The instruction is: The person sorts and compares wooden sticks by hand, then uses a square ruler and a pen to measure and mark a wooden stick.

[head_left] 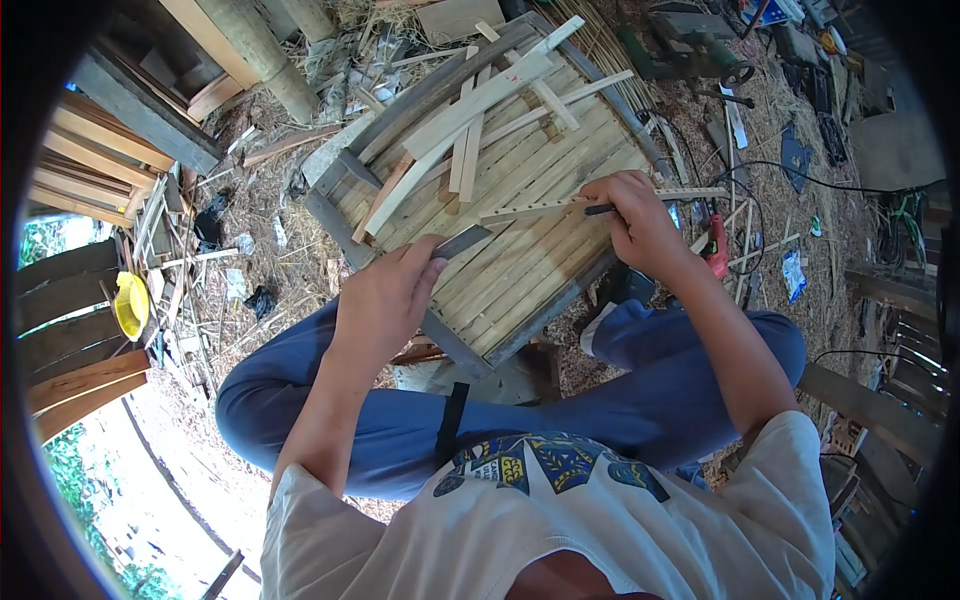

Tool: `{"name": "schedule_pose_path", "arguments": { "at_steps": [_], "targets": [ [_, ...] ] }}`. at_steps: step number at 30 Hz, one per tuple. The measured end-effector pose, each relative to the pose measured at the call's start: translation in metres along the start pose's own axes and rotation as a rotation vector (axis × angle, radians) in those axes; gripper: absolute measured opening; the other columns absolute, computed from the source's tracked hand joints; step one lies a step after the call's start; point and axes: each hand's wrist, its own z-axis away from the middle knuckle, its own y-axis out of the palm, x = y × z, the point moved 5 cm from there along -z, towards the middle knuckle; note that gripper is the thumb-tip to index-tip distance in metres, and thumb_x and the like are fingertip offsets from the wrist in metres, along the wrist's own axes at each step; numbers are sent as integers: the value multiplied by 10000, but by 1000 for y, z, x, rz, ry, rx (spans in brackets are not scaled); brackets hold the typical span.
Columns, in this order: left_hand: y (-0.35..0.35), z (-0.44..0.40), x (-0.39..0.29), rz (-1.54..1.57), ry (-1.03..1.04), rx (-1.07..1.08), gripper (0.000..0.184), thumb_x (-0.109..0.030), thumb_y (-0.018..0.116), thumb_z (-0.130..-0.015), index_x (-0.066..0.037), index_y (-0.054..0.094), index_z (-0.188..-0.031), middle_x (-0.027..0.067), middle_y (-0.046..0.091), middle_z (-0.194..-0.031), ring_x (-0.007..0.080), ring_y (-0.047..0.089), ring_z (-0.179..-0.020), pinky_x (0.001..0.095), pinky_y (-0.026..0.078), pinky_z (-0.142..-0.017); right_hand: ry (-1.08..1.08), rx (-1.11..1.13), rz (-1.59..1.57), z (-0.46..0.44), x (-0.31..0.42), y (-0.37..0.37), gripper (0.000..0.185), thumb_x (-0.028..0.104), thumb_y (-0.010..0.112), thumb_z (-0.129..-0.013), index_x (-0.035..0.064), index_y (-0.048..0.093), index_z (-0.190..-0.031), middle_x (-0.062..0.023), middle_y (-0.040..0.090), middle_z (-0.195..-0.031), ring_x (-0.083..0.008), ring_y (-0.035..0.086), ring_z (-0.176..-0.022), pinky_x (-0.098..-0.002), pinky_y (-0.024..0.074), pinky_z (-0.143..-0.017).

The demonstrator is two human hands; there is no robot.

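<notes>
My left hand (392,290) is closed round a flat metal blade (463,242), which points right over the near-left part of a slatted wooden table (530,275). At the table's right side, my right hand (632,218) is closed on a dark, pen-like tool (599,209). A narrow light wooden strip (535,212) with a row of small dark marks or holes passes by my right fingers; its left end lies close to the blade's tip. Whether my right hand also grips the strip is unclear. Several loose pale wooden pieces (470,110) lie crossed at the table's far side.
A yellow helmet-like object (131,306) is at the left. Right of the table are a red tool (716,246), a dark cable (850,180) and a green machine (690,60). Wood scraps and shavings litter the ground. My bent legs (640,410) are at the table's near edge.
</notes>
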Motion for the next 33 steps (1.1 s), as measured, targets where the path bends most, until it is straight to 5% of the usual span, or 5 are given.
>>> {"name": "schedule_pose_path", "arguments": {
  "at_steps": [8, 20, 26, 29, 33],
  "targets": [
    [4, 2, -11, 24, -30, 112, 229, -352, 615, -1063, -125, 644, -1084, 139, 667, -713, 379, 699, -706, 492, 517, -600, -100, -34, 3, -3, 11, -4, 344, -158, 533, -705, 44, 477, -978, -136, 704, -1095, -400, 615, -1024, -490, 442, -993],
    [28, -1, -13, -11, 67, 58, 230, -387, 618, -1055, -159, 619, -1088, 118, 673, -691, 355, 714, -674, 482, 534, -576, -100, 23, 14, 0, 16, 4, 424, -105, 614, -729, 32, 621, -1130, -168, 656, -1043, -415, 620, -1051, -493, 452, -1001],
    [34, 1, -9, -44, -2, 121, 270, -395, 625, -1049, -194, 634, -1228, 130, 696, -711, 357, 725, -683, 472, 555, -592, -112, -30, 6, 1, 17, 3, 345, -138, 544, -697, 44, 505, -988, -135, 710, -1079, -383, 622, -996, -491, 434, -1001],
    [35, 2, -8, -30, 5, 123, 338, -413, 637, -1040, -208, 617, -1308, 140, 711, -723, 365, 729, -679, 472, 562, -592, -112, -90, -7, 3, 14, 2, 332, -75, 617, -744, 43, 613, -1055, -125, 644, -945, -360, 625, -957, -467, 453, -971],
    [32, 1, -13, -51, -6, 174, 434, -436, 671, -1015, -189, 571, -1357, 143, 713, -710, 375, 731, -669, 475, 561, -582, -127, -103, 12, 4, 13, -1, 286, -48, 657, -751, 65, 580, -1003, -97, 664, -943, -336, 628, -903, -466, 451, -957]
  ]
}}
